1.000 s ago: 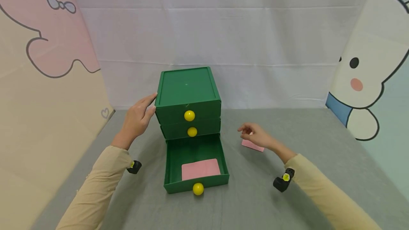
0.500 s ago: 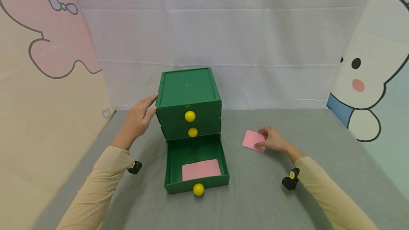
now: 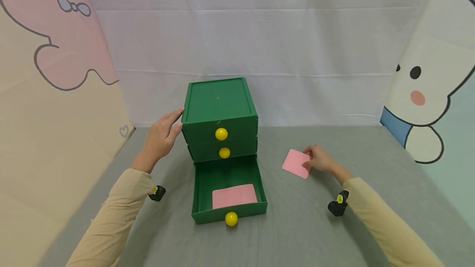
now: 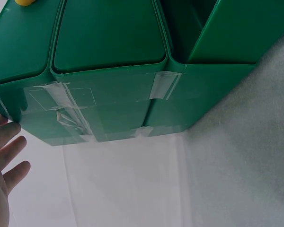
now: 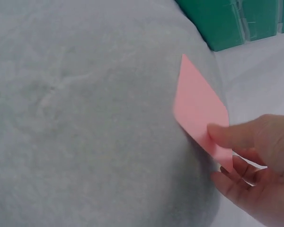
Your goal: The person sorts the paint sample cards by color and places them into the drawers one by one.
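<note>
A pink card (image 3: pixel 295 163) is pinched by its right edge between the thumb and fingers of my right hand (image 3: pixel 320 159). The right wrist view shows this card (image 5: pixel 199 104) tilted, with a shadow on the cloth below it. My left hand (image 3: pixel 160 138) rests its fingertips against the left side of a green drawer cabinet (image 3: pixel 219 101), fingers fairly straight. The bottom drawer (image 3: pixel 208 177) is pulled out, and another pink card (image 3: pixel 234 196) lies inside near its front. The two upper drawers are closed. In the left wrist view, clear tape crosses the cabinet's side (image 4: pixel 118 104).
Yellow ball knobs sit on the drawer fronts, the lowest knob (image 3: pixel 231 218) in front of the pulled-out drawer. Grey cloth (image 3: pixel 282 226) covers the table. A white curtain (image 3: pixel 297 44) hangs behind, with cartoon-printed panels at both sides.
My right hand moved right to the card's edge, took hold of it and raised it slightly. The left hand stays at the cabinet, and the bottom drawer has not moved.
</note>
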{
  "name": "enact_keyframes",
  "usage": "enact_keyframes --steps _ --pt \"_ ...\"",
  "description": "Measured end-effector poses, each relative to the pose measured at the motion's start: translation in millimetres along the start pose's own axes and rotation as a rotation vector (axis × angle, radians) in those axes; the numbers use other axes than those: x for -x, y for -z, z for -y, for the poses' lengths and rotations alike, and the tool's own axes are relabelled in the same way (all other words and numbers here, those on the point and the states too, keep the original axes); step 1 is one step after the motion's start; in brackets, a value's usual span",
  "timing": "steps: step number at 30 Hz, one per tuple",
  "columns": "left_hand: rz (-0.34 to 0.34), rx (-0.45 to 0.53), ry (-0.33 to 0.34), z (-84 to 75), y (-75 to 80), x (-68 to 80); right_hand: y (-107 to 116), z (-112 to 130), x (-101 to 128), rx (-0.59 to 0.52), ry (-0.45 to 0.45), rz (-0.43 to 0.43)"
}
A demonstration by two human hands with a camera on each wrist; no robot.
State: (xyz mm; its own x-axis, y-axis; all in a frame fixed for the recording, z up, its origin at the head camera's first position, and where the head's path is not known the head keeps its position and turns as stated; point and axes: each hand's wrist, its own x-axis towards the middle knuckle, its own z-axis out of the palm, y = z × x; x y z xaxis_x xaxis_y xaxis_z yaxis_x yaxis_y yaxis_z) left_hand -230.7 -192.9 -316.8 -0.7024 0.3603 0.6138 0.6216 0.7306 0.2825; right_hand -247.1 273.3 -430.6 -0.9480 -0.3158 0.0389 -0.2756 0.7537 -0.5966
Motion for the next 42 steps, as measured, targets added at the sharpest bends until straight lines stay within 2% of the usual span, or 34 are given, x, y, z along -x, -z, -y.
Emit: enact_keyframes --steps 9,12,16,22,28,37,42 --pt "0.002 0.004 0.002 -0.2 -1.4 0.8 22 6 11 -0.258 -0.071 0.088" --pt "0.005 -0.002 0.005 -0.1 -2.1 0.8 31 10 14 -0.296 -0.082 0.117" --pt "-0.002 0.006 -0.003 0.1 -2.8 0.5 42 21 17 -0.329 -0.048 0.142" --pt "-0.013 0.007 -0.009 1.8 -4.1 0.6 48 55 19 -0.357 -0.021 0.182" --pt "-0.01 0.012 -0.008 1.7 -3.7 0.8 30 97 13 -0.378 0.048 0.215" --pt "-0.005 0.0 0.001 1.4 -0.8 0.0 -23 158 -1 -0.35 0.196 0.24" --pt "0.001 -0.005 0.012 0.3 -1.2 -0.2 -49 179 -6 -0.314 0.242 0.278"
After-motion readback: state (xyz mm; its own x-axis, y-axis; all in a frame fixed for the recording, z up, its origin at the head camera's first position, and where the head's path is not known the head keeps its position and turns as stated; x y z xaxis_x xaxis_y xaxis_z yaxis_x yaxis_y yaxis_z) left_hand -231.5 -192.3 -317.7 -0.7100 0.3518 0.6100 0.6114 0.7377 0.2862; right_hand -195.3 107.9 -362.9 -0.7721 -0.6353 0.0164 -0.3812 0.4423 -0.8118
